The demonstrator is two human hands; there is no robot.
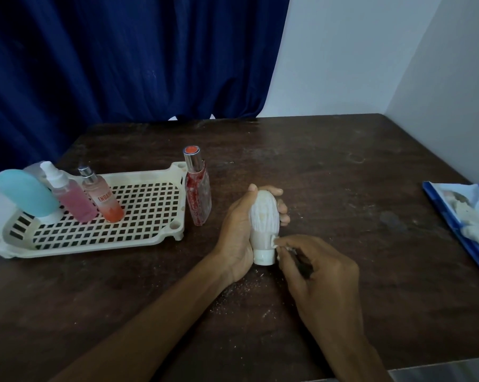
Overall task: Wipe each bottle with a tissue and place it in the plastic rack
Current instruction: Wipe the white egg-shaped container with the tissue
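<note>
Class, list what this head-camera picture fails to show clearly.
Head view:
The tissue: mostly hidden inside the right hand.
The white bottle: one side covered by the left hand.
The hazy bottle in the rack: hidden behind the teal bottle.
The blue packet: cut off by the right edge.

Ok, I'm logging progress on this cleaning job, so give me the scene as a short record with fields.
left hand: grips white bottle, cap end toward the person
right hand: pinches tissue against that bottle near its cap
in rack: teal bottle, pink spray bottle, orange spray bottle
outside rack: red bottle, upright on table by the rack's right end
far right: blue tissue pack
</note>
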